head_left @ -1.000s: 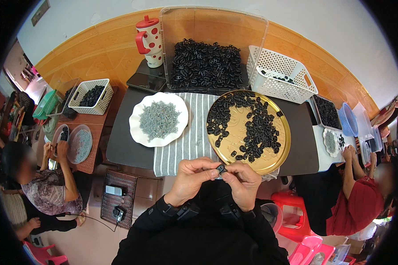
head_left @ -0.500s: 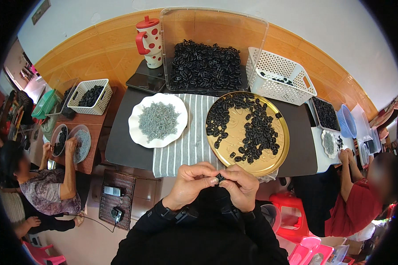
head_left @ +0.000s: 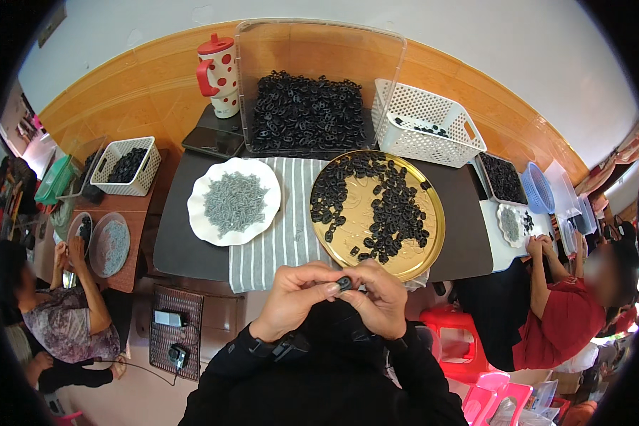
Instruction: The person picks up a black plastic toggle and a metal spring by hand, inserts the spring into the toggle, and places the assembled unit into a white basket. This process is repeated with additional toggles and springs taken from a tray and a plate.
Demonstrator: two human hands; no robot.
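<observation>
My left hand [head_left: 293, 299] is closed in a pinch on a small black oval plastic part [head_left: 344, 283], held just off the table's front edge. Close against it, my right hand [head_left: 380, 298] has thumb and forefinger pinched together; whatever lies between them is too small to make out. Beyond my hands a round golden tray [head_left: 402, 266] carries many loose black oval parts [head_left: 394, 213]. To its left, a white scalloped dish [head_left: 199, 228] holds a heap of small grey metal screws or pins [head_left: 236, 204], resting partly on a grey striped cloth [head_left: 291, 245].
At the back stand a clear bin [head_left: 319, 53] of black parts, a white perforated basket [head_left: 433, 148], a dotted tumbler [head_left: 224, 82] and a dark flat device [head_left: 213, 142]. People sit working on both sides. A red stool [head_left: 451, 330] is at lower right.
The view has shifted, moving the table leftward in the picture. My fingers have parted slightly, so the black oval part shows more in my left pinch.
</observation>
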